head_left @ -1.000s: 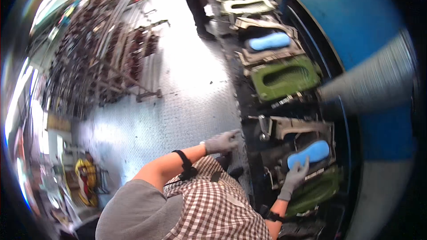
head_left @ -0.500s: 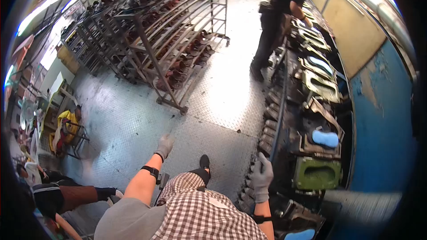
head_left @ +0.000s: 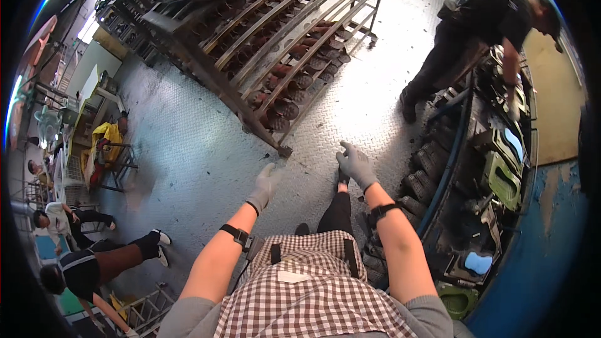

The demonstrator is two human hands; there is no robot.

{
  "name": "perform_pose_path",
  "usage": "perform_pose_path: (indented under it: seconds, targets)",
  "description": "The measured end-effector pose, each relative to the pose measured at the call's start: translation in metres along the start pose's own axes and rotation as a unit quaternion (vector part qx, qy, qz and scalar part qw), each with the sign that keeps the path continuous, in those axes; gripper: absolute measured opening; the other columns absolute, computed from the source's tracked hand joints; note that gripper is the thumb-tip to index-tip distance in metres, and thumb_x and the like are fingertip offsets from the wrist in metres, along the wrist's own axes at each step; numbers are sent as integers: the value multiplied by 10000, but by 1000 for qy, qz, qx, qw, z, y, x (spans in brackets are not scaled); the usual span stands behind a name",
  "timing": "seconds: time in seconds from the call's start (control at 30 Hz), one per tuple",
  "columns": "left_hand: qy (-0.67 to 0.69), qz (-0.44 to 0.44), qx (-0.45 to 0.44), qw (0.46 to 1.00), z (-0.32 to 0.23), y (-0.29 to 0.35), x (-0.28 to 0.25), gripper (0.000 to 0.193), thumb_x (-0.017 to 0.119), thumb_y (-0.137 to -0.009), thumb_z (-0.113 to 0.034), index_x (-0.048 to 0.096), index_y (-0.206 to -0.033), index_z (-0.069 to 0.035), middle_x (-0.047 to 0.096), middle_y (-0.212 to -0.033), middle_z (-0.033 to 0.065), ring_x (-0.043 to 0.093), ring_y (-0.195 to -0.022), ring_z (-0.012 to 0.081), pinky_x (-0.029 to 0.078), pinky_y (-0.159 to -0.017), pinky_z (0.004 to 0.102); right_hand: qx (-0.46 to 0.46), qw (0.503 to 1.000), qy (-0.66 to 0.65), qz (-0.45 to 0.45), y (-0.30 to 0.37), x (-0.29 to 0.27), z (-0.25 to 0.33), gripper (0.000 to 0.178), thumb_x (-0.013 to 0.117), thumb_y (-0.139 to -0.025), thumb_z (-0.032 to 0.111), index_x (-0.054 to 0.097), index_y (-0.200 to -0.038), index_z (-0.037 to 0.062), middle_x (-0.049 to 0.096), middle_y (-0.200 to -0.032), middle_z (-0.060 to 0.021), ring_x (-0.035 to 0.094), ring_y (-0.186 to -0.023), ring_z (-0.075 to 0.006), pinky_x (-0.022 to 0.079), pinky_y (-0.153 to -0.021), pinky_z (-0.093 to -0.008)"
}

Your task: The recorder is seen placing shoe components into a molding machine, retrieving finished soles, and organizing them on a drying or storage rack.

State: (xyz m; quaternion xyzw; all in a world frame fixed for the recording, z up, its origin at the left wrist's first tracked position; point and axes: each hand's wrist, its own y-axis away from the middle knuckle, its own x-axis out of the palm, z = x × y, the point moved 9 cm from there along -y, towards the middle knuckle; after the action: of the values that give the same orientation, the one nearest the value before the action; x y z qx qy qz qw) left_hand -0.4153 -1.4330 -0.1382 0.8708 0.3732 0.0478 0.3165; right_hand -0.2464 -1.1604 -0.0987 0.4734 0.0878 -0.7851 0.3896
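Note:
My left hand (head_left: 266,186), in a grey glove, is held out over the metal floor with its fingers stretched and nothing in it. A short way to its right is my right hand (head_left: 357,165), gloved alike, empty, thumb and fingers apart. Both forearms reach forward, each with a black strap. Nearest to my hands is the bottom corner of a tall metal rack (head_left: 216,84), just beyond them. Its tiers carry many dark and reddish-brown shoes (head_left: 280,112). Neither hand touches the rack.
A line of moulds, including a green mould (head_left: 503,180) and a blue sole-shaped piece (head_left: 478,263), runs along my right. Dark shoe-like pieces (head_left: 427,161) sit beside it. A person in black (head_left: 460,40) bends over the line. More people (head_left: 119,260) and a chair with yellow cloth (head_left: 107,144) are left.
I have moved forward and turned away from the mould line, so the rack is closer. My right hand has swung from beside the line to in front of me, near my left.

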Motion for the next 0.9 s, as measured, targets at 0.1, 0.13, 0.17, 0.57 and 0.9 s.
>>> perform_pose_path:
  seconds: [0.1,0.13,0.17,0.57,0.9]
  targets:
    - [-48,-24,-13,998,-22,-40,8,661,672,-972,-289,436,-1495,40,580,-1411,204,559,-1291,258,434,-1069,329,72,992,-20,100,-89,22,-19,554,517,-966,483,505,-1441,199,652,-1320,-191,632,-1194,-388,469,-1040,-493]
    - [-52,-23,-14,998,-32,-60,16,661,672,-972,-289,436,-1495,40,580,-1411,204,559,-1291,258,434,-1069,329,50,994,7,92,-128,26,-32,571,511,-967,481,483,-1462,197,640,-1337,-196,628,-1201,-391,467,-1042,-492]
    - [-51,-24,-15,998,-35,-77,21,652,671,-975,-279,436,-1497,35,588,-1402,193,567,-1271,245,440,-1056,327,25,995,33,93,-161,27,-35,589,504,-969,480,461,-1483,195,629,-1353,-201,624,-1207,-395,465,-1045,-490]
    - [-113,0,-33,993,-149,-341,165,719,700,-966,-332,397,-1525,4,618,-1239,82,562,-1122,160,450,-984,304,13,997,72,2,-506,-7,-131,569,615,-939,395,458,-1440,173,589,-1236,-168,636,-1114,-362,519,-923,-524]
    - [37,-136,-51,989,-213,-524,217,767,760,-903,-347,434,-1463,64,552,-1407,163,532,-1242,257,397,-1063,356,-31,998,48,-36,-690,-20,-136,727,746,-868,334,408,-1491,170,537,-1350,-214,593,-1200,-397,499,-980,-510]
